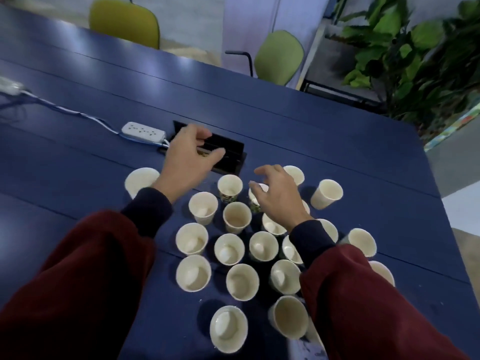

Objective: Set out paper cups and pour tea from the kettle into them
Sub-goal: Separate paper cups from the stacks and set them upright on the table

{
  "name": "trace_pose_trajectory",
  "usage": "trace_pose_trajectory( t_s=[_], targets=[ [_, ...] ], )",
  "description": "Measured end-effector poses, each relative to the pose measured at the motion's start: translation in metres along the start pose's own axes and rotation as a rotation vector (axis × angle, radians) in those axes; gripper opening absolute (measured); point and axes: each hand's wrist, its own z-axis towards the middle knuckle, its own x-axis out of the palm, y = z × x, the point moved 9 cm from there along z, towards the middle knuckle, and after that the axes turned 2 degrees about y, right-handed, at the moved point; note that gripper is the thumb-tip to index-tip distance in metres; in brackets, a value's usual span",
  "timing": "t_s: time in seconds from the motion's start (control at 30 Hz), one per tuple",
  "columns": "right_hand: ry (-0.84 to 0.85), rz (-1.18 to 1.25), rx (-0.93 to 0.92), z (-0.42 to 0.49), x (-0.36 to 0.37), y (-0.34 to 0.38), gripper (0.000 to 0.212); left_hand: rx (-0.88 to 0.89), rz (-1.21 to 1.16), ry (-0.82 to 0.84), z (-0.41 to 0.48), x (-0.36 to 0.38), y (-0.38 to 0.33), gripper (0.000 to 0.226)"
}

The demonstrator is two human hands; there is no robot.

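Several white paper cups stand upright in a loose cluster on the dark blue table; some show a pale patch inside. Two far cups carry a green print: one stands free, and the other is partly hidden under my right hand. That hand hovers over it with fingers spread and loosely curved, the thumb at its rim. My left hand hangs over the black cable box, fingers loosely curved; a small yellowish bit shows beneath them. No kettle is in view.
A white power strip with its cable lies left of the cable box. Single cups stand apart at the far left and far right. Two green chairs stand beyond the table, with plants at the right.
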Motion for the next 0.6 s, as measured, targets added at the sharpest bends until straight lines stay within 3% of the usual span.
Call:
trace_pose_trajectory(
  t_s=[0.2,0.37,0.47,0.6],
  targets=[
    [0.124,0.037,-0.112,0.008,0.055,0.092,0.043,0.012,-0.078,-0.083,0.003,-0.111,0.024,0.022],
    [0.237,0.037,-0.147,0.004,0.103,0.148,0.054,-0.182,-0.209,0.001,-0.009,-0.131,0.105,0.012],
    [0.259,0.040,-0.158,0.002,0.124,0.171,0.064,-0.278,-0.441,0.145,-0.028,-0.118,0.146,0.036],
    [0.255,0.017,-0.115,0.009,0.142,0.183,0.085,-0.333,-0.433,0.310,-0.050,-0.095,0.192,0.077]
  ],
)
